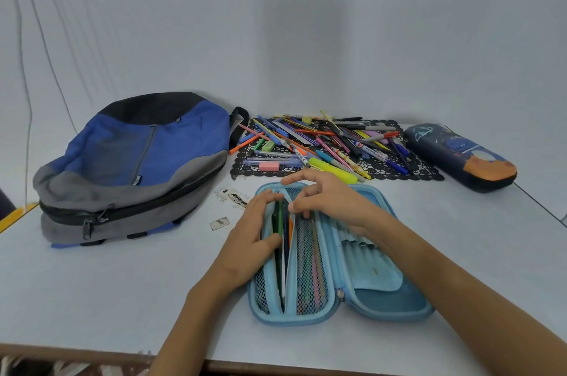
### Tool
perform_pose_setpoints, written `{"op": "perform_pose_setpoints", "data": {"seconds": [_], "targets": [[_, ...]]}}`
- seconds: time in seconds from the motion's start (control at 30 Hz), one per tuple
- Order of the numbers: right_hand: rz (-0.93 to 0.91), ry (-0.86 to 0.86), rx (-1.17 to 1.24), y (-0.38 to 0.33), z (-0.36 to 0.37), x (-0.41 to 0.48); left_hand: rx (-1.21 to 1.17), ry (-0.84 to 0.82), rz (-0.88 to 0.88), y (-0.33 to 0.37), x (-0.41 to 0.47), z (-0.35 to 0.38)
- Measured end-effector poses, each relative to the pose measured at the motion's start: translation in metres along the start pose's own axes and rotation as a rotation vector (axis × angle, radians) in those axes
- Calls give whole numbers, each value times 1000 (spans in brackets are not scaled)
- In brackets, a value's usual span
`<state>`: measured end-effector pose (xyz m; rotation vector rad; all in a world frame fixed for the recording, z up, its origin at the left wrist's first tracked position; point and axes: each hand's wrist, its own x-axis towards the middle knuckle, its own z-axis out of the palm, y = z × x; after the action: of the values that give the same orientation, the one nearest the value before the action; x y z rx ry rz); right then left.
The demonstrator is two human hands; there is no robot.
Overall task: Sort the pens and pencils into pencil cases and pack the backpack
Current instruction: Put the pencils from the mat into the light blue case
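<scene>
Early going. The left hand [254,231] grips the left wall of the blue case [383,299]; the right hand [325,201] pinches its middle flap, with a few pens [306,271] just under the fingers. Beyond the fingertips the pile [331,142] lies unsorted. The dark case [460,155] and backpack [132,161] look shut, nothing packed yet.

Light blue pencil case [383,299]: open at the tabletop's [122,299] front edge, pens inside.
Left hand [254,234]: grips its left half.
Right hand [331,201]: pinches the middle divider.
Backpack [132,167]: left side.
Pens and pencils [331,142]: heaped on a black lace mat [423,171], back edge.
Dark blue pencil case [460,158]: closed, back right.
</scene>
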<state>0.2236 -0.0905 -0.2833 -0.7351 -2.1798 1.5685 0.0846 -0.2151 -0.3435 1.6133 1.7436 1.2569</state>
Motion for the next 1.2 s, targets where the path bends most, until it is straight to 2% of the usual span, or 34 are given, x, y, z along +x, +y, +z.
{"op": "perform_pose_setpoints", "data": {"seconds": [0.2, 0.6, 0.97, 1.1, 1.2], "targets": [[7, -9, 14, 1, 0, 0, 207, -80, -33, 0, -1, -4], [16, -10, 32, 4, 1, 2, 297, -119, 23, -4, -1, -6], [6, 1, 15, 5, 2, 1, 182, -41, -3, -2, -4, -7], [1, 4, 1, 7, 2, 3, 402, 34, 31, -6, -5, -9], [-1, 5, -3, 7, 3, 3, 465, 113, 112, -5, -5, -10]]}}
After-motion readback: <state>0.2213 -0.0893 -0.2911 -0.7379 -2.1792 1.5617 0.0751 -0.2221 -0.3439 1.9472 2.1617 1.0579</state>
